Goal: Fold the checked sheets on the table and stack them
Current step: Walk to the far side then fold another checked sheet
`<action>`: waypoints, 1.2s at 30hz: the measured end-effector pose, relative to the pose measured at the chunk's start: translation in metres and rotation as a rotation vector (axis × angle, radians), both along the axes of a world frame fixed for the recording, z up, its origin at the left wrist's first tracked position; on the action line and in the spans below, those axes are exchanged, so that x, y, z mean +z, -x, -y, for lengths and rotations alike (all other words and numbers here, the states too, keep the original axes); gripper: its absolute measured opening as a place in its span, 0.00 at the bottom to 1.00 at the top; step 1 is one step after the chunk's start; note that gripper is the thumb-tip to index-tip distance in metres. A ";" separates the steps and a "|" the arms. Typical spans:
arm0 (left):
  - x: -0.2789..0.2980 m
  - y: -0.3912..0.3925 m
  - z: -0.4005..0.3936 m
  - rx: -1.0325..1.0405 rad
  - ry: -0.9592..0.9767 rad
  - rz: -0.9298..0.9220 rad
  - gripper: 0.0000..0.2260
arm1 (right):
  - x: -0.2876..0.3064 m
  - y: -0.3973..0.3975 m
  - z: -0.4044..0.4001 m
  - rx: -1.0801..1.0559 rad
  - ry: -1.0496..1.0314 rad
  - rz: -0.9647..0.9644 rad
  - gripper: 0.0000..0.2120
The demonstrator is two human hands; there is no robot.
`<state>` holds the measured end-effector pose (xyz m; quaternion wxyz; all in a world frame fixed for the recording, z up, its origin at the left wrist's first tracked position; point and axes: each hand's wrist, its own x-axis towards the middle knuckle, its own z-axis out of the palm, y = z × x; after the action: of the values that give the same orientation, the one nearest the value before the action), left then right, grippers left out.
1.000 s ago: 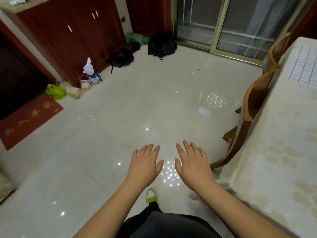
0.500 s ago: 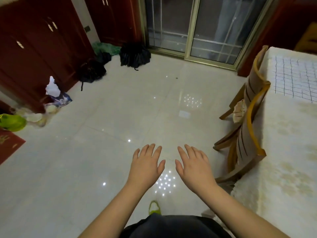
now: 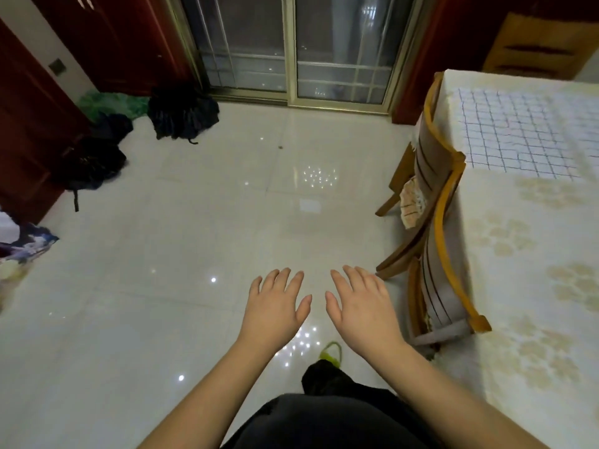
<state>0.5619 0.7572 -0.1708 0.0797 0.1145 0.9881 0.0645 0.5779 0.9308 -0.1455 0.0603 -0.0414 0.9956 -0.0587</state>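
Note:
A white sheet with a thin blue check [image 3: 522,134] lies flat on the far part of the table [image 3: 531,254] at the right, which is covered by a cream floral cloth. My left hand [image 3: 275,306] and my right hand [image 3: 363,306] hover side by side over the tiled floor, palms down, fingers spread, holding nothing. Both hands are left of the table and well short of the checked sheet.
Two wooden chairs [image 3: 437,241] stand pushed against the table's left edge. Dark bags [image 3: 181,111] and clothes lie by the glass sliding door [image 3: 291,47]. Red cupboards [image 3: 29,131] line the left wall, with clutter [image 3: 19,244] on the floor.
The view has swung to the right, bringing more of the table and the checked sheet into sight. My hands keep the same open pose in front of me.

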 end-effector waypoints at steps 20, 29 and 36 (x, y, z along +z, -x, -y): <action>0.030 0.262 -0.079 -0.201 0.019 -0.077 0.26 | 0.004 0.220 -0.086 -0.172 0.046 -0.021 0.30; 0.024 0.403 -0.086 -0.355 -0.009 -0.039 0.28 | -0.002 0.349 -0.079 -0.305 0.012 -0.037 0.28; 0.029 0.497 -0.087 -0.448 -0.010 -0.052 0.29 | 0.014 0.428 -0.073 -0.385 -0.019 -0.059 0.27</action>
<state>0.0649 0.8441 -0.1421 0.0657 0.3330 0.9395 0.0470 0.1498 1.0041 -0.1315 0.0189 0.1488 0.9869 -0.0588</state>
